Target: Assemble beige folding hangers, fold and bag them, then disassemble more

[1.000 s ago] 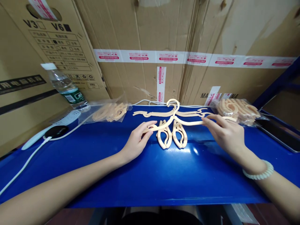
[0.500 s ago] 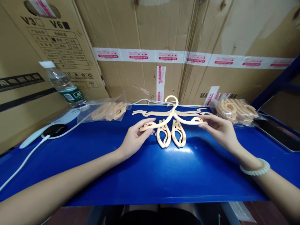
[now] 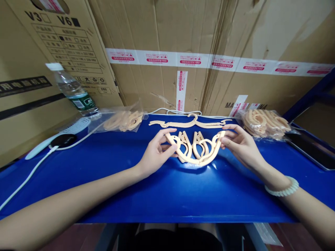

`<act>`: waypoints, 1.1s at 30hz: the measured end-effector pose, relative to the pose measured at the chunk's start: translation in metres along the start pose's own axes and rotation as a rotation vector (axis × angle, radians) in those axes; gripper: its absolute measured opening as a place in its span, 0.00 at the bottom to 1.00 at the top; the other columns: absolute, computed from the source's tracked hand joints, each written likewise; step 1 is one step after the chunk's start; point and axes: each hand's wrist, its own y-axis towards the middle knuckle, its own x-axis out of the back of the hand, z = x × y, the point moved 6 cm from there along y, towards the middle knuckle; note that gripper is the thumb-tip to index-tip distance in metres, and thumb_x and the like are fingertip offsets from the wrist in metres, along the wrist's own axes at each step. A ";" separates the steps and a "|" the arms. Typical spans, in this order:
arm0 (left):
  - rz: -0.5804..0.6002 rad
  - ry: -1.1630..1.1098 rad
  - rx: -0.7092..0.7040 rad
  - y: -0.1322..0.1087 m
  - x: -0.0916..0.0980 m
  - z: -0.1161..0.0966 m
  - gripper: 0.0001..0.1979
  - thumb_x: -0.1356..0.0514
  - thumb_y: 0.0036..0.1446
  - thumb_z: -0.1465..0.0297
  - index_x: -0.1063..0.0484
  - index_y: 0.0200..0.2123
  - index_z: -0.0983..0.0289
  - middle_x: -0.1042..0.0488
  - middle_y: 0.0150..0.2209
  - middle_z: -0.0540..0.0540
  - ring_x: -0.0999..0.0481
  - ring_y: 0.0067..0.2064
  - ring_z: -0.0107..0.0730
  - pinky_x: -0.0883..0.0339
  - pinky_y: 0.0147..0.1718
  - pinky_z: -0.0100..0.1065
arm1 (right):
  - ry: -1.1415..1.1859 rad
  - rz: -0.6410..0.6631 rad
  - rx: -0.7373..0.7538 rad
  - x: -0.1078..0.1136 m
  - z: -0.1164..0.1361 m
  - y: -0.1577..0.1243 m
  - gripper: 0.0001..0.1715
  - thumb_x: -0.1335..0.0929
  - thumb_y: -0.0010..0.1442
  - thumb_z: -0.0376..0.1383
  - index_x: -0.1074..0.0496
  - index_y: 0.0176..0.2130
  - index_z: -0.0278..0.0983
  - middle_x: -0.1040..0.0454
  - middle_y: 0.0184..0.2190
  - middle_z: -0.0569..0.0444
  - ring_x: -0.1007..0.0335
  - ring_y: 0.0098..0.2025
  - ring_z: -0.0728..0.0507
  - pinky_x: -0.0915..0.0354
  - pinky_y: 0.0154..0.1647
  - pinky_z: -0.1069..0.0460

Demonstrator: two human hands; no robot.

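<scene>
Between my hands is a beige plastic folding hanger (image 3: pixel 193 161), its two arms bent upward into a U with the joint at the bottom. My left hand (image 3: pixel 153 153) pinches the left arm's end, and my right hand (image 3: pixel 243 146) pinches the right arm's end. Just behind it, partly covered by it, two folded hangers (image 3: pixel 195 148) lie side by side on the blue table (image 3: pixel 162 198). Farther back an unfolded hanger (image 3: pixel 180 124) lies flat, its hook pointing away from me.
Clear bags of folded hangers lie at the left (image 3: pixel 125 120) and right (image 3: pixel 264 122). On the left are a water bottle (image 3: pixel 81 101), a pale blue brush-like object (image 3: pixel 52 139) and a black disc (image 3: pixel 63 140) with a white cable. A dark tablet-like device (image 3: pixel 314 150) is at right; cardboard boxes (image 3: pixel 157 83) stand behind.
The held hanger's arms have swung from spread out to bent up in a U, its joint now nearer me. Both hands keep their hold on the ends.
</scene>
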 end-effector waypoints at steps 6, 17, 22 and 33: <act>0.066 0.036 -0.023 -0.006 -0.009 0.002 0.25 0.36 0.60 0.69 0.38 0.59 0.58 0.26 0.40 0.52 0.20 0.38 0.32 0.18 0.32 0.31 | -0.125 0.281 -0.034 -0.038 0.005 -0.015 0.15 0.23 0.55 0.43 0.28 0.32 0.38 0.22 0.30 0.55 0.25 0.32 0.47 0.27 0.38 0.50; -0.038 -0.031 -0.072 -0.005 -0.004 -0.002 0.22 0.32 0.55 0.70 0.39 0.48 0.59 0.26 0.39 0.50 0.20 0.34 0.30 0.20 0.29 0.30 | -0.321 0.561 0.022 -0.059 0.013 -0.030 0.23 0.29 0.63 0.45 0.23 0.57 0.44 0.27 0.59 0.46 0.33 0.63 0.37 0.29 0.57 0.44; 0.042 0.064 -0.110 -0.010 -0.009 -0.006 0.12 0.33 0.57 0.70 0.33 0.41 0.62 0.26 0.46 0.55 0.20 0.46 0.36 0.20 0.43 0.35 | -0.319 0.505 0.020 -0.057 0.018 -0.031 0.24 0.29 0.63 0.45 0.25 0.58 0.46 0.29 0.61 0.47 0.37 0.66 0.36 0.29 0.58 0.42; 0.270 0.050 -0.070 -0.015 -0.021 -0.003 0.25 0.35 0.60 0.72 0.33 0.60 0.59 0.39 0.67 0.62 0.25 0.58 0.45 0.26 0.57 0.45 | -0.147 0.485 -0.018 -0.054 0.013 -0.032 0.24 0.28 0.63 0.42 0.26 0.58 0.49 0.38 0.67 0.50 0.30 0.61 0.37 0.27 0.57 0.42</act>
